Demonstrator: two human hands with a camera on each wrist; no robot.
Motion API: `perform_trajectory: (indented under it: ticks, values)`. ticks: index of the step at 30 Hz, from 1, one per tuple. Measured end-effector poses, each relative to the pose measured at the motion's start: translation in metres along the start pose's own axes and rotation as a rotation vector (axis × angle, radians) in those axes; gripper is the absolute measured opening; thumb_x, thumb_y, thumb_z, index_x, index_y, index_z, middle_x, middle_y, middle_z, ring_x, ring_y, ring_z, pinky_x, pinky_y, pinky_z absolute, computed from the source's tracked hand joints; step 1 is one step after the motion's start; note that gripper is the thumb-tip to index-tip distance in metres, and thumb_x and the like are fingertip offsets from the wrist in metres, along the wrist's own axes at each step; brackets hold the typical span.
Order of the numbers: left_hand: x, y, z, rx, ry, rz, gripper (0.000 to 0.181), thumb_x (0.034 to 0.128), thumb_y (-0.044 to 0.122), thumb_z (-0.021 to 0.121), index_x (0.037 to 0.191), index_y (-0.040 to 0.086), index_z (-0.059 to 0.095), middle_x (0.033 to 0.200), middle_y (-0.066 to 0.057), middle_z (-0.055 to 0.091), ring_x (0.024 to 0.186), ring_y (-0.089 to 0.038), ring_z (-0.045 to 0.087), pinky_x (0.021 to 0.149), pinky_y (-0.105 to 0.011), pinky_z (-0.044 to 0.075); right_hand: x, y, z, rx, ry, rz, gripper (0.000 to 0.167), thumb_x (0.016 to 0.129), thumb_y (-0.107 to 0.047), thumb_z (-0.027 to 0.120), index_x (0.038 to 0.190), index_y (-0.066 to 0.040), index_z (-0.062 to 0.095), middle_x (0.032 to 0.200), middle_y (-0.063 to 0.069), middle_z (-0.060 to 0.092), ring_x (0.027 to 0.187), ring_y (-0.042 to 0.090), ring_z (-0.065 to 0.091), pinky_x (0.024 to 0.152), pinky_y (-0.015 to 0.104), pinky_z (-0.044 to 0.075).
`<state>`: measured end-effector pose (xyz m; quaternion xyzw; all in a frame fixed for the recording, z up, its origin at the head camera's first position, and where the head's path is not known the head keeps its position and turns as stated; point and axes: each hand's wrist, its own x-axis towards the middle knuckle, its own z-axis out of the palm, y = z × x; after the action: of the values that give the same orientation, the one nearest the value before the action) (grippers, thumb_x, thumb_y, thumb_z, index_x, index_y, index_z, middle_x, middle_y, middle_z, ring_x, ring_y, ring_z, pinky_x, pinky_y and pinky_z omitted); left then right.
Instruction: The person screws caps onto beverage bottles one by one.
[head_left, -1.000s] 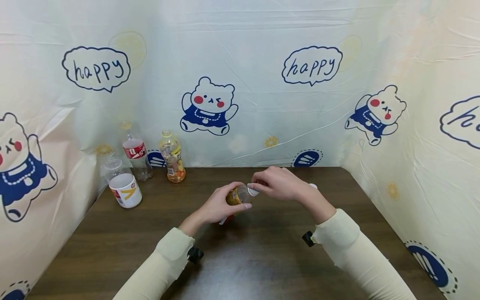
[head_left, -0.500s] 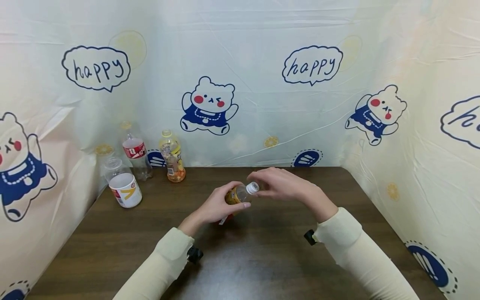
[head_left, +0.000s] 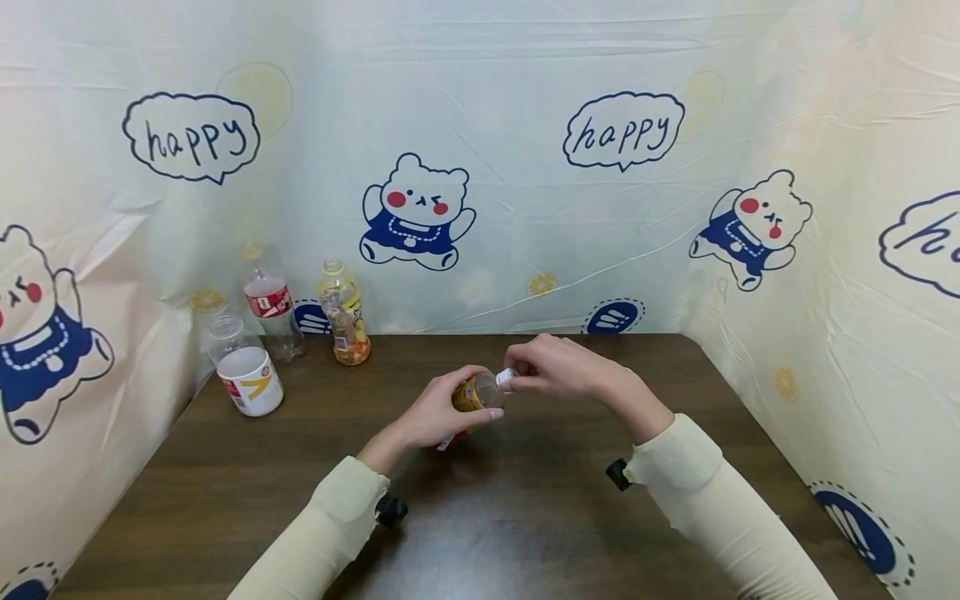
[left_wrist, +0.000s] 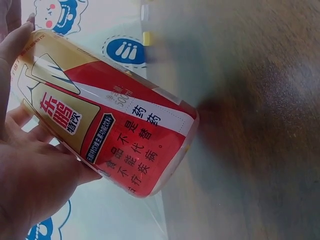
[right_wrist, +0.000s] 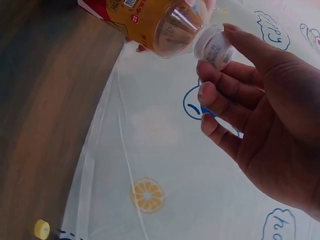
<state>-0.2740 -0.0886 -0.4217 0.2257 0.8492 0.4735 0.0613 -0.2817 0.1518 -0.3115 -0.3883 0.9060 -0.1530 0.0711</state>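
A plastic drink bottle [left_wrist: 100,115], with a red and gold label, is held tilted over the table, its neck toward the right. My left hand [head_left: 435,410] grips it round the body, thumb on the near side. On its neck sits a white cap [right_wrist: 215,47]. My right hand [head_left: 558,367] pinches this cap between thumb and forefinger. The right wrist view shows the other fingers of that hand [right_wrist: 270,95] loosely bent below the cap. The bottle's base hangs just above or touches the table; I cannot tell which.
At the back left stand a clear jar [head_left: 253,383] with a white label, a bottle [head_left: 272,304] with a red label and a bottle [head_left: 345,317] with a yellow label. A small yellow cap [right_wrist: 42,229] lies on the table [head_left: 225,492]. A printed cloth [head_left: 517,208] hangs behind.
Half a second ago the right fingers were spread off the white cap; now they pinch it again, as they did one second ago. The left hand and bottle have stayed nearly still.
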Motion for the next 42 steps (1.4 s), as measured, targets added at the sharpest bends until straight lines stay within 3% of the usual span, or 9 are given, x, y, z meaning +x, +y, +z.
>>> perform_trajectory:
  ticks: [8, 13, 24, 28, 33, 38, 42]
  values:
    - [-0.001, -0.001, -0.001, -0.016, 0.019, -0.021, 0.070, 0.0868, 0.054, 0.078, 0.145, 0.027, 0.051, 0.131, 0.000, 0.061, 0.111, -0.021, 0.058, 0.095, -0.046, 0.053, 0.000, -0.001, -0.005, -0.020, 0.021, -0.041, 0.033, 0.096, -0.033, 0.074, 0.126, -0.021, 0.065, 0.096, -0.011, 0.066, 0.079, 0.010, 0.060, 0.073, 0.028, 0.054]
    - [-0.002, 0.000, -0.001, -0.032, 0.021, -0.018, 0.064, 0.0871, 0.054, 0.077, 0.142, 0.031, 0.052, 0.131, -0.002, 0.061, 0.111, -0.021, 0.058, 0.095, -0.047, 0.053, 0.001, -0.002, -0.003, 0.010, 0.016, -0.080, 0.037, 0.096, -0.027, 0.075, 0.130, -0.017, 0.064, 0.107, -0.007, 0.068, 0.083, 0.010, 0.061, 0.077, 0.029, 0.055]
    - [-0.003, -0.001, 0.002, -0.032, 0.025, -0.005, 0.065, 0.0876, 0.054, 0.077, 0.141, 0.029, 0.051, 0.127, 0.001, 0.061, 0.108, -0.021, 0.060, 0.091, -0.044, 0.055, 0.003, 0.003, 0.004, 0.038, 0.068, -0.082, 0.025, 0.096, -0.029, 0.074, 0.117, -0.016, 0.068, 0.089, -0.010, 0.066, 0.074, 0.013, 0.058, 0.066, 0.028, 0.053]
    - [-0.003, -0.001, 0.002, -0.026, 0.037, 0.009, 0.064, 0.0883, 0.052, 0.077, 0.141, 0.029, 0.051, 0.124, 0.000, 0.062, 0.105, -0.019, 0.061, 0.087, -0.040, 0.055, 0.003, 0.001, 0.009, 0.013, 0.118, -0.038, 0.026, 0.097, -0.036, 0.072, 0.114, -0.017, 0.068, 0.080, -0.010, 0.063, 0.068, 0.012, 0.056, 0.060, 0.028, 0.050]
    - [-0.002, 0.000, 0.004, -0.022, 0.054, 0.040, 0.062, 0.0900, 0.049, 0.077, 0.142, 0.027, 0.051, 0.124, -0.001, 0.063, 0.103, -0.018, 0.062, 0.084, -0.039, 0.055, 0.005, -0.009, 0.014, -0.043, 0.215, 0.074, 0.026, 0.098, -0.041, 0.069, 0.106, -0.016, 0.071, 0.076, -0.011, 0.063, 0.064, 0.007, 0.055, 0.057, 0.027, 0.048]
    - [-0.001, 0.004, 0.005, -0.013, 0.060, 0.046, 0.063, 0.0891, 0.048, 0.078, 0.142, 0.025, 0.052, 0.126, -0.001, 0.062, 0.105, -0.019, 0.061, 0.087, -0.041, 0.055, 0.009, -0.018, 0.016, -0.061, 0.319, 0.219, 0.028, 0.102, -0.037, 0.062, 0.089, -0.016, 0.075, 0.069, -0.008, 0.063, 0.059, 0.011, 0.054, 0.053, 0.029, 0.047]
    - [-0.001, 0.004, 0.005, -0.017, 0.072, 0.034, 0.064, 0.0888, 0.048, 0.078, 0.142, 0.024, 0.051, 0.126, 0.000, 0.062, 0.106, -0.020, 0.061, 0.087, -0.042, 0.055, 0.008, -0.017, 0.014, -0.031, 0.333, 0.277, 0.030, 0.102, -0.034, 0.061, 0.083, -0.016, 0.076, 0.065, -0.004, 0.061, 0.056, 0.015, 0.051, 0.050, 0.031, 0.043]
